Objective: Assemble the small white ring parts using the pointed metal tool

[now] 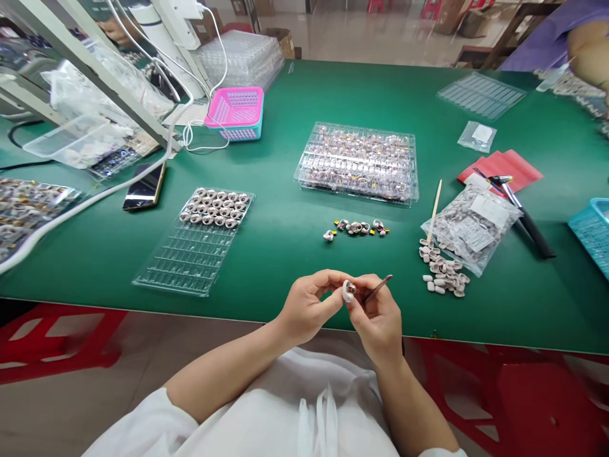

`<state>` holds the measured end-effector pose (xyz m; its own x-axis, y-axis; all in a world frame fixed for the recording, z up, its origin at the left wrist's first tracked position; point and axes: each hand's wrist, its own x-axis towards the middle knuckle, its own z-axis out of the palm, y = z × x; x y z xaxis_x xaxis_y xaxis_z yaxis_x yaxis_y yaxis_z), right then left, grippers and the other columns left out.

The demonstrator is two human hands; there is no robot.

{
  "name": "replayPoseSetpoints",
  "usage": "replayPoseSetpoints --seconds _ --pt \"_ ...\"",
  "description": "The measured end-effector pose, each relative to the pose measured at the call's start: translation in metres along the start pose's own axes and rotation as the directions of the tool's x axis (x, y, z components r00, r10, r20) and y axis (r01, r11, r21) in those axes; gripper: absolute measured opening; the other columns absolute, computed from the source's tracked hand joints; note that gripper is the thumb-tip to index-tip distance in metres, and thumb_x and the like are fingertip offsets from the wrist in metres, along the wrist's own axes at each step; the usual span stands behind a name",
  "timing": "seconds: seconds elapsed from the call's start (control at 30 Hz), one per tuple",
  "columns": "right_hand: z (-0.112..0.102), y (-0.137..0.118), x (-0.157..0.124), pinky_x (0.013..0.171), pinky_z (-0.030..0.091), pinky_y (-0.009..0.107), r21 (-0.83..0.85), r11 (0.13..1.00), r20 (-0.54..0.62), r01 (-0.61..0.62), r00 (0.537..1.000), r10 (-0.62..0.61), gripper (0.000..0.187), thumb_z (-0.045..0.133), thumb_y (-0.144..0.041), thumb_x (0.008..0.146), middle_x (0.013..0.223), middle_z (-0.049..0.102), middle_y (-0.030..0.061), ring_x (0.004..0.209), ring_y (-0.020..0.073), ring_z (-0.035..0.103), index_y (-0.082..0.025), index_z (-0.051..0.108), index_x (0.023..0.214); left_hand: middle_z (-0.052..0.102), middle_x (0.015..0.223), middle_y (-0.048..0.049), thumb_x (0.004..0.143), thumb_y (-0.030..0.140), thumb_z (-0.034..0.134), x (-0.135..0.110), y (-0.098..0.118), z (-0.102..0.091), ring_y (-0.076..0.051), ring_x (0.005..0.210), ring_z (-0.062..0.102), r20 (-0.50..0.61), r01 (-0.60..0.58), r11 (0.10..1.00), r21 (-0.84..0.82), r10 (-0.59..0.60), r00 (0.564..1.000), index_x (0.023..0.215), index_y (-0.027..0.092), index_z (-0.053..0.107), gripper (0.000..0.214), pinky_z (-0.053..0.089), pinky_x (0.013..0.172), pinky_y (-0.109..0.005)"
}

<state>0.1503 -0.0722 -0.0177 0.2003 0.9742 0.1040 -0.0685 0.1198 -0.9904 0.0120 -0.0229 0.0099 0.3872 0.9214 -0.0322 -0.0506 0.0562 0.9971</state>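
Note:
Near the table's front edge, a small white earbud shell [349, 291] with a dark inside is pinched between the fingers of both hands. My left hand [309, 303] grips it from the left with thumb and forefinger. My right hand [380, 320] steadies it from the right and also holds a thin metal tool [378, 289], seemingly tweezers, slanting up to the right. Beyond my hands lies a row of earbud parts with yellow tabs [356, 227]. To the right is a pile of loose pale shell pieces [445, 273] beside a wooden stick [435, 209].
A clear tray [181, 257] at left holds rows of shells at its far end. A stack of filled trays [356, 164] stands mid-table. At right lie a bag of parts [476, 219] and a black-handled tool [533, 228]. A phone [145, 186], pink basket [235, 106] and white cable [109, 184] are left.

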Motion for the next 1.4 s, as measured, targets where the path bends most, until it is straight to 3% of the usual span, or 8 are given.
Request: replayPoseSetpoints --seconds 0.3,0.47,0.67,1.03,1.23,1.4 --pt "0.003 0.001 0.004 0.059 0.045 0.025 -0.009 0.997 -0.071 0.080 0.994 -0.080 0.013 0.064 -0.016 0.088 0.086 0.054 -0.0001 0.072 0.0120 0.054 -0.025 0.066 0.096 0.079 0.096 -0.0087 0.091 0.025 0.066 -0.003 -0.003 -0.005 -0.018 0.084 0.073 0.017 -0.100 0.988 0.120 0.099 0.995 0.112 0.016 0.077 0.025 0.058 0.078 -0.025" --pt "0.003 0.000 0.005 0.058 0.045 0.026 0.040 0.999 -0.095 0.035 0.995 -0.031 0.003 0.062 -0.020 0.088 0.081 0.053 -0.0001 0.069 0.0126 0.053 -0.023 0.064 0.087 0.079 0.096 -0.0090 0.092 0.030 0.065 -0.003 -0.002 -0.005 -0.020 0.086 0.074 0.067 -0.059 0.997 0.054 0.055 0.996 0.110 0.016 0.077 0.026 0.060 0.081 -0.028" --pt "0.006 0.001 0.005 0.058 0.043 0.025 0.071 0.997 -0.114 0.028 0.993 -0.020 0.009 0.062 -0.014 0.085 0.077 0.050 -0.0028 0.066 0.0110 0.051 -0.023 0.059 0.085 0.077 0.091 -0.0102 0.089 0.035 0.069 -0.005 -0.001 -0.004 -0.020 0.084 0.072 0.052 -0.001 1.000 0.007 0.001 0.999 0.105 0.015 0.079 0.028 0.059 0.079 -0.029" --pt "0.010 0.003 0.002 0.053 0.043 0.024 0.062 0.997 -0.125 0.036 0.992 -0.028 0.011 0.060 -0.015 0.084 0.077 0.047 -0.0028 0.061 0.0097 0.050 -0.023 0.053 0.082 0.072 0.083 -0.0095 0.090 0.032 0.066 -0.006 -0.002 -0.007 -0.018 0.076 0.066 0.106 -0.029 0.999 0.041 0.024 0.994 0.103 0.015 0.079 0.024 0.056 0.072 -0.027" --pt "0.009 0.005 0.003 0.053 0.041 0.024 0.074 0.997 -0.109 0.020 0.994 -0.012 0.012 0.060 -0.015 0.082 0.076 0.045 -0.0033 0.061 0.0098 0.047 -0.023 0.050 0.080 0.071 0.083 -0.0102 0.092 0.029 0.064 -0.006 -0.006 -0.009 -0.020 0.081 0.067 0.139 -0.109 0.992 0.069 0.098 0.985 0.106 0.016 0.079 0.024 0.055 0.075 -0.029" --pt "0.008 0.005 0.005 0.052 0.040 0.024 0.072 0.997 -0.089 -0.032 0.995 0.038 0.015 0.061 -0.018 0.080 0.073 0.043 -0.0042 0.058 0.0092 0.046 -0.022 0.048 0.076 0.073 0.084 -0.0103 0.090 0.033 0.067 -0.007 -0.012 -0.010 -0.019 0.079 0.067 0.121 -0.056 0.996 0.066 0.048 0.992 0.104 0.016 0.079 0.025 0.055 0.074 -0.029"
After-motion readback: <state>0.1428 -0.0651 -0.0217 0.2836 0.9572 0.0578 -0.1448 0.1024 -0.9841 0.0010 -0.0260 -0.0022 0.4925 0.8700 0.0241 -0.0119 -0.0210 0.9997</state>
